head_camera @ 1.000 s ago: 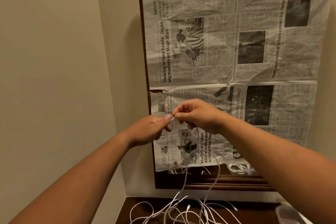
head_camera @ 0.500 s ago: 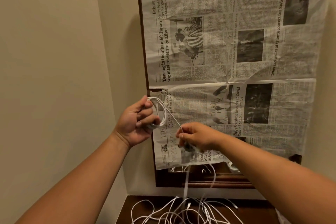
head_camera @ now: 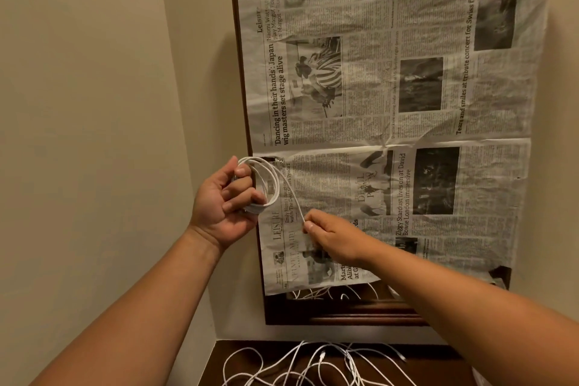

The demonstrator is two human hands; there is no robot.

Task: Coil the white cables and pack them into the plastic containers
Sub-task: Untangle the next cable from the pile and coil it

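Left hand: the left hand is raised, its fingers curled round a small coil of white cable, with several loops hanging over them.
Right hand: the right hand, just beside and lower, pinches the free strand between thumb and fingertips; the strand runs taut from the coil to that pinch.
Where the cable is: partly wound on the left hand; the rest of its length past the right hand is hidden.
How it will likely handle: light, thin and limp, smooth enough to slip, and springy enough for the loops to open if the grip eases.
Where to hold: across all the loops at one side of the coil, not by the plug ends; the feeding hand is best kept close to the coil.
Loose cables: loose cables lie below in an overlapping tangle and will probably snag if pulled hard.
Surface: a dark wooden tabletop, seen only at the bottom edge.
Containers: none clearly in view.
Behind: a creased newspaper hangs over a dark wooden frame.
Room: a corner of plain beige wall, dimly and warmly lit.
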